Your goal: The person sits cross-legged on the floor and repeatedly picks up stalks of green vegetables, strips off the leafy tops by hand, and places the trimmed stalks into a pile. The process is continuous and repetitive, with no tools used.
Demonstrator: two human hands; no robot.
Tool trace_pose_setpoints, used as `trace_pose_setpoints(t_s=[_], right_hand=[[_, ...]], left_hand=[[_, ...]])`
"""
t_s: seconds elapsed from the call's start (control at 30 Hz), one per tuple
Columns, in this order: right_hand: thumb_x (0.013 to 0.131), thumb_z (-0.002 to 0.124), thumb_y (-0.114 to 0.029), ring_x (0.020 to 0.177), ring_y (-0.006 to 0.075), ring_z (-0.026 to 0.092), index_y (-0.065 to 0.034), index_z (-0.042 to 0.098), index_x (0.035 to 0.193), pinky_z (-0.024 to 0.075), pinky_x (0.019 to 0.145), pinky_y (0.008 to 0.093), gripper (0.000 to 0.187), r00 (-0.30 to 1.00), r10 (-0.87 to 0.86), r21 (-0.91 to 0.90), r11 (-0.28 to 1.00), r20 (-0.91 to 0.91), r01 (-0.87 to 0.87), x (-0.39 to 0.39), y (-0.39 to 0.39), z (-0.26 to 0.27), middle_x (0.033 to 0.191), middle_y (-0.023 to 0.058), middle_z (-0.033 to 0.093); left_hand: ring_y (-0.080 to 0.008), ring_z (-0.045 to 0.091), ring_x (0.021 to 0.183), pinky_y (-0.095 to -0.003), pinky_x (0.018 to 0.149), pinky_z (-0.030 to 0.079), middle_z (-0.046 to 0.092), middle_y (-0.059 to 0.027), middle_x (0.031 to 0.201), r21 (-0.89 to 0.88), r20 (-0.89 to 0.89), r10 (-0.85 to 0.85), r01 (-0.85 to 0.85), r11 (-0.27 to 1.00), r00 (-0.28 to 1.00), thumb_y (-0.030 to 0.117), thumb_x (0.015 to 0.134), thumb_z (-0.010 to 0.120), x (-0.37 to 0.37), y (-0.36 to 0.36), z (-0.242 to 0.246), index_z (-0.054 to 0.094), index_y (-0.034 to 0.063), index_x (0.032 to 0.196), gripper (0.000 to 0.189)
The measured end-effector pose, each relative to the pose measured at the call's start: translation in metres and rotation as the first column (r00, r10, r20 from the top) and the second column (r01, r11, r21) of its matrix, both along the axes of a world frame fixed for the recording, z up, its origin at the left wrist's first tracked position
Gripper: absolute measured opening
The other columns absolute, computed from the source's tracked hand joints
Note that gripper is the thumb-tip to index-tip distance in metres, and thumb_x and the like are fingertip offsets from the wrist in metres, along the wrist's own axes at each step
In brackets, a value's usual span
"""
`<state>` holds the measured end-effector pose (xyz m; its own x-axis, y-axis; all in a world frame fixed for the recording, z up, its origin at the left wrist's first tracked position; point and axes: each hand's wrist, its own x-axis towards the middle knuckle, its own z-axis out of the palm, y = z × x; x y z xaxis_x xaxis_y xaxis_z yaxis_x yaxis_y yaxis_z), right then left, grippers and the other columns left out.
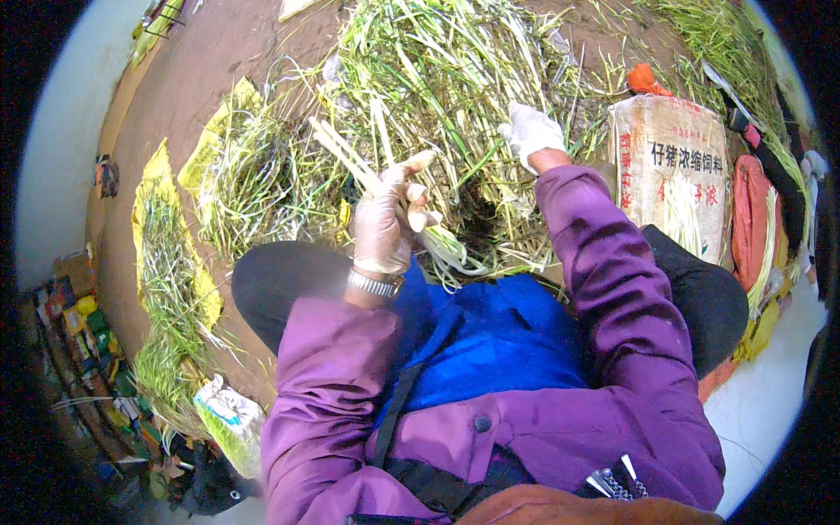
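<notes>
My left hand (pixel 384 220), in a thin translucent glove, is closed around a small bundle of pale stalks (pixel 344 154). Their white ends point up and to the left, and limp leaves (pixel 449 252) hang out below the fist. Ahead of me lies a large heap of long green-and-white leafy stalks (pixel 426 92), perhaps garlic greens. At the heap's right side is my right hand (pixel 535 131), in a white glove, its fingertips against or just above the stalks. Whether those fingers grip anything is hidden.
A printed woven sack (pixel 686 131) with pale trimmed stalks (pixel 682 213) on it lies at right, beside a red bundle (pixel 751 216). Yellow sheeting (pixel 151 190) under more greens (pixel 170 262) lies at left. Another person's dark sleeve (pixel 777 170) shows at far right. More greens (pixel 715 46) lie upper right.
</notes>
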<state>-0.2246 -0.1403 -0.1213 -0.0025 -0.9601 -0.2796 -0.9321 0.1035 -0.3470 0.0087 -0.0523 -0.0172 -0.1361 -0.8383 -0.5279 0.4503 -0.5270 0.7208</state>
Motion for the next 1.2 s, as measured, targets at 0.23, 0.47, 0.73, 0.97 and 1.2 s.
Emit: trace_pose_setpoints(t_s=[0.23,0.47,0.73,0.97,1.2], right_hand=[[0.083,0.06,-0.033,0.086,0.0408,0.06,-0.0032,0.059,0.092,0.0462,0.074,0.0468,0.031,0.981,0.165,0.047,0.984,0.099,-0.171,0.011,0.028,-0.009,0.087,0.0218,0.062],[0.082,0.06,-0.042,0.076,0.029,0.059,-0.0013,0.063,0.092,0.045,0.071,0.0381,0.042,0.838,0.112,0.187,0.951,0.534,-0.247,0.013,0.054,0.032,0.084,0.0171,0.063],[0.081,0.061,-0.04,0.071,0.0197,0.058,-0.0049,0.066,0.094,0.045,0.07,0.0329,0.038,0.879,0.047,0.132,0.983,0.474,-0.124,0.001,0.081,0.065,0.078,0.0135,0.064],[0.085,0.064,-0.017,0.075,0.0061,0.053,-0.0036,0.067,0.099,0.043,0.069,0.023,0.02,0.565,-0.121,0.29,0.932,0.816,-0.22,0.006,0.103,0.092,0.082,-0.0018,0.063],[0.082,0.063,-0.023,0.074,0.0139,0.059,-0.0021,0.065,0.1,0.0466,0.071,0.0311,0.028,0.583,0.084,0.158,0.923,0.808,-0.352,0.025,0.146,0.137,0.08,0.0092,0.066]], left_hand=[[-0.0017,0.031,0.04,-0.0166,0.042,0.037,0.044,0.0059,0.06,-0.014,0.11,-0.079,0.081,0.997,0.991,0.026,0.096,0.047,0.001,0.003,0.007,0.058,0.0,0.118,0.036],[-0.0019,0.035,0.04,-0.0156,0.038,0.03,0.053,0.0035,0.063,-0.061,0.191,-0.097,0.11,0.992,0.977,0.025,0.094,0.051,0.003,0.01,0.013,0.063,0.0005,0.11,0.032],[-0.002,0.039,0.042,-0.0161,0.039,0.033,0.055,0.0017,0.065,-0.134,0.192,-0.104,0.131,0.982,0.976,0.023,0.093,0.053,0.007,0.012,0.017,0.065,0.0021,0.107,0.028],[-0.003,0.038,0.038,-0.0166,0.037,0.034,0.056,0.001,0.066,-0.088,0.243,-0.19,0.216,0.972,0.951,0.023,0.093,0.053,0.001,0.025,0.008,0.064,0.0018,0.107,0.028],[-0.0037,0.036,0.038,-0.0203,0.037,0.032,0.052,0.0018,0.062,0.002,-0.056,-0.064,0.064,0.998,0.996,0.032,0.092,0.054,0.001,0.023,-0.006,0.064,0.001,0.104,0.035]])
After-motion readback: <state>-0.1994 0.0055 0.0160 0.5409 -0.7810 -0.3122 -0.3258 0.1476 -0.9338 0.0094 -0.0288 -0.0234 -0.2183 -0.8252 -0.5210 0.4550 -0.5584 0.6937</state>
